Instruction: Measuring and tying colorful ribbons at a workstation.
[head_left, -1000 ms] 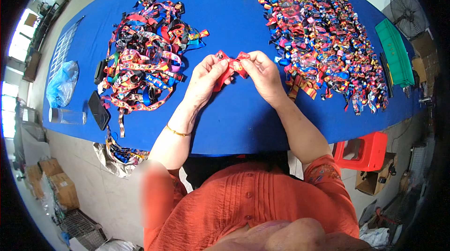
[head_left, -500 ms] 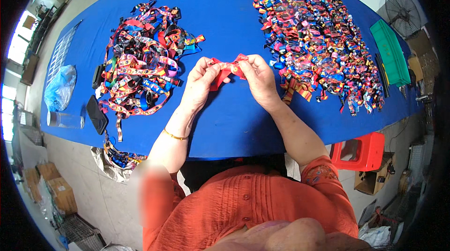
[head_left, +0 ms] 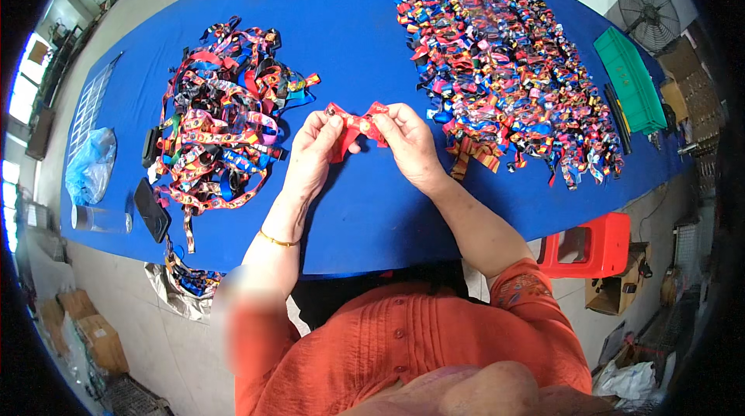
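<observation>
A red printed ribbon strap (head_left: 363,126) is stretched between my two hands above the blue-covered table (head_left: 380,214). My left hand (head_left: 312,146) pinches one side of it, thumb over the bent fingers, and a short red end hangs beside the fingertips. My right hand (head_left: 413,146) pinches the other side with thumb and forefinger. The strap is folded or knotted in the middle; which, I cannot tell. To the left lies a tangled heap of printed straps (head_left: 225,136). On the right, many small bundled straps (head_left: 497,67) lie in dense rows.
A dark phone-like slab (head_left: 152,210), a clear bottle (head_left: 101,219), a blue plastic bag (head_left: 91,168) and a white wire rack (head_left: 89,113) lie at the left. At the right are a green crate (head_left: 628,78), a fan (head_left: 647,12) and a red stool (head_left: 613,249).
The whole scene has shifted left and slightly down in the picture. Both hands still pinch the strap, and its fold looks slightly flatter and wider between them.
</observation>
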Available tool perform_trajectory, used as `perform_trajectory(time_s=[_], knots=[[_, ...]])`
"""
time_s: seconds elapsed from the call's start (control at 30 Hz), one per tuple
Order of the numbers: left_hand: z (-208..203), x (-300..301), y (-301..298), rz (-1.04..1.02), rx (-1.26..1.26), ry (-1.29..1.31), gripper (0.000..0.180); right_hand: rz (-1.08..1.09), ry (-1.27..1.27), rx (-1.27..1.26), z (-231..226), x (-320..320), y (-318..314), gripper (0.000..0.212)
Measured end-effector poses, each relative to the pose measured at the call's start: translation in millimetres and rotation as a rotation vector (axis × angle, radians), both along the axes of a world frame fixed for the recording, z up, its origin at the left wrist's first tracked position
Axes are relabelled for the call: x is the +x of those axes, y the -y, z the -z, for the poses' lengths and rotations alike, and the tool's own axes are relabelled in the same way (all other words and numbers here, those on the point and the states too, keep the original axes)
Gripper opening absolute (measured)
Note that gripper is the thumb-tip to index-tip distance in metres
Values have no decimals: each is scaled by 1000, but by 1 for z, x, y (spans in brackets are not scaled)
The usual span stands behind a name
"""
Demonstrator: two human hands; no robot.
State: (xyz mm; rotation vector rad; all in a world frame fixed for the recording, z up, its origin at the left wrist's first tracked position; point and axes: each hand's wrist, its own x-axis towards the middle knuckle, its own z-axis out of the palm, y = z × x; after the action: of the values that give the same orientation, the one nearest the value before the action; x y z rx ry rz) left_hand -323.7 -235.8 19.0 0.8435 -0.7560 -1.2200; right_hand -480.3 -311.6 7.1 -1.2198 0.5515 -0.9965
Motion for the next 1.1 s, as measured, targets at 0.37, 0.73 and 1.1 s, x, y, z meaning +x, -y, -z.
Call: perform_trajectory(time_s=[0.37, 0.73, 1.1], knots=[[-1, -1, -2, -4, 13, 47, 10, -93, 13, 11, -4, -1, -4, 10], [3, -1, -3, 10, 28, 50, 8, -83, -6, -24, -6, -5, -3, 9], [-6, -4, -3, 10, -11, 40, 6, -82, -10, -49, -13, -6, -6, 8]])
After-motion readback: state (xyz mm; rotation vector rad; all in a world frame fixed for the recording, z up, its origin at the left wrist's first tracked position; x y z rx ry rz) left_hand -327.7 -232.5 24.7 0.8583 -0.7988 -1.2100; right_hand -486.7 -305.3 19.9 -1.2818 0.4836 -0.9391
